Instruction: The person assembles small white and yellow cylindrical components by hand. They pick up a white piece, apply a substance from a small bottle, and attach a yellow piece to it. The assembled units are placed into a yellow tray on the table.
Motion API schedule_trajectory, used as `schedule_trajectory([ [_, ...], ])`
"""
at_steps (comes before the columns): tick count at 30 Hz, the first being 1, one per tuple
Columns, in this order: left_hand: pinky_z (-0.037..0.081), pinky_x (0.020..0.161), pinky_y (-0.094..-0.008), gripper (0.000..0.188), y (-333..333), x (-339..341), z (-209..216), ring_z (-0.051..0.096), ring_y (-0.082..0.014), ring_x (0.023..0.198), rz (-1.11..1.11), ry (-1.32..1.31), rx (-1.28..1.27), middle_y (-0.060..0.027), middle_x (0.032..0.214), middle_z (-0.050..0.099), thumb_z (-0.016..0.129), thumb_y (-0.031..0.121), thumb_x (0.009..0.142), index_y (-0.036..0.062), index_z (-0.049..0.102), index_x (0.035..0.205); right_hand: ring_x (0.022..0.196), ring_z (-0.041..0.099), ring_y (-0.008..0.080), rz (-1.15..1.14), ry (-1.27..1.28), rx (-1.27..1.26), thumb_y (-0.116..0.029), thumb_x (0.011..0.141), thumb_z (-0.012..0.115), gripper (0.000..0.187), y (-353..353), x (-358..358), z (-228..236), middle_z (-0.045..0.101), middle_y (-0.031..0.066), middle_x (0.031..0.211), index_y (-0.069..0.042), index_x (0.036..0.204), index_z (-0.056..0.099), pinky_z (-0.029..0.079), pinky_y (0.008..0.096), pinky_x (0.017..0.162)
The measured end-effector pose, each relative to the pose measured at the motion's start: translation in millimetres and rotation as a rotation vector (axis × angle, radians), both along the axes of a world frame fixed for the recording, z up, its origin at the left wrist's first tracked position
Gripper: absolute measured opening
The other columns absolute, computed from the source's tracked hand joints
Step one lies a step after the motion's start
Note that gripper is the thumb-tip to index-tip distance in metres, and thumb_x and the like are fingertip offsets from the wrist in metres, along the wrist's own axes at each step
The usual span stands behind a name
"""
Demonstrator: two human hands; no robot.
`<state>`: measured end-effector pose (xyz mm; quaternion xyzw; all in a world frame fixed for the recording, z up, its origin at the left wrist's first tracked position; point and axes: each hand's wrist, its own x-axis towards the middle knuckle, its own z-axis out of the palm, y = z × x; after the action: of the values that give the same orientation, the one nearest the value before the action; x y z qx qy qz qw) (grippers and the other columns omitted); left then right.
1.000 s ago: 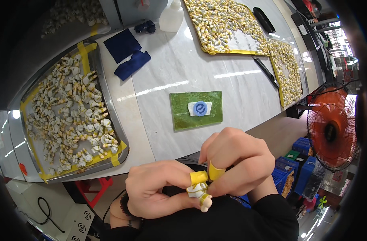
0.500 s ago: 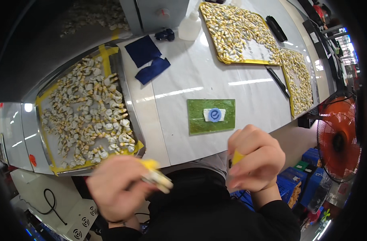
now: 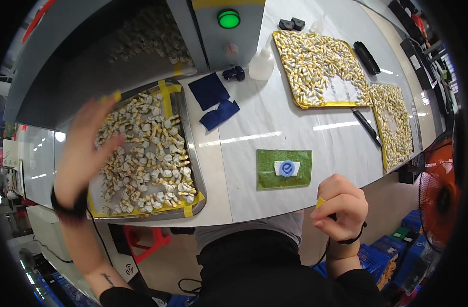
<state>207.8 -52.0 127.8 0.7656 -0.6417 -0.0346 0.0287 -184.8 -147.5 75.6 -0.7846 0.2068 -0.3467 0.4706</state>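
My left hand (image 3: 85,148) reaches over the left side of a metal-rimmed tray (image 3: 199,181), its fingers stretched out and blurred, with yellow at a fingertip. Nothing shows in its grasp. In the tray lie many small white pieces with yellow-brown ends (image 3: 142,166). To the right, my right hand (image 3: 344,207) is held in front of the table edge with its fingers curled in. A bit of yellow shows at its index finger and thumb; what it pinches, if anything, is hidden. Beyond it lies a green mat (image 3: 267,176) bearing a white pad and a blue ring-shaped piece (image 3: 287,168).
Dark blue cloths (image 3: 209,91) and a white squeeze bottle (image 3: 262,65) stand beyond the left tray. Two yellow-edged trays (image 3: 326,105) of small yellow-white pieces are at the far right, near a black-handled tool (image 3: 367,128). A grey machine with a green light (image 3: 229,19) rises behind.
My left hand has swung left from before my body to over the tray. The small white-and-yellow piece it held no longer shows in it. My right hand stays curled; the view has shifted.
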Motion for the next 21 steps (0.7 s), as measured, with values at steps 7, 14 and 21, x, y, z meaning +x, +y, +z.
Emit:
schedule_trajectory([
  [7,0.026,0.107,-0.042,0.054,-137,190,-82,0.035,-0.0357,0.129,0.034,0.012,-0.371,-0.0254,0.136,0.039,0.044,0.039,0.093,0.0025,0.042,0.132,0.062,0.051,0.0164,-0.079,0.071,-0.073,-0.002,0.058,0.075,0.017,4,-10,5,0.054,0.0043,0.068,-0.004,0.073,0.066,0.039,0.0271,0.054],
  [14,0.028,0.105,-0.0434,0.045,-219,168,-100,0.039,-0.034,0.125,-0.049,0.009,-0.213,-0.024,0.132,0.043,0.041,0.037,0.092,0.0085,0.05,0.126,0.062,0.048,0.0173,-0.366,-0.046,0.015,-0.02,0.076,0.066,0.021,-3,-50,-42,0.053,0.0064,0.066,0.0,0.072,0.06,0.036,0.0271,0.057],
  [21,0.027,0.105,-0.0422,0.048,-190,116,-99,0.037,-0.0335,0.124,-0.024,-0.27,-0.001,-0.0186,0.136,0.04,0.041,0.036,0.094,0.0086,0.042,0.133,0.062,0.046,0.0161,-0.47,-0.085,0.013,-0.021,0.083,0.061,0.026,-8,-36,-59,0.052,0.0061,0.066,0.0,0.068,0.056,0.035,0.0269,0.057],
])
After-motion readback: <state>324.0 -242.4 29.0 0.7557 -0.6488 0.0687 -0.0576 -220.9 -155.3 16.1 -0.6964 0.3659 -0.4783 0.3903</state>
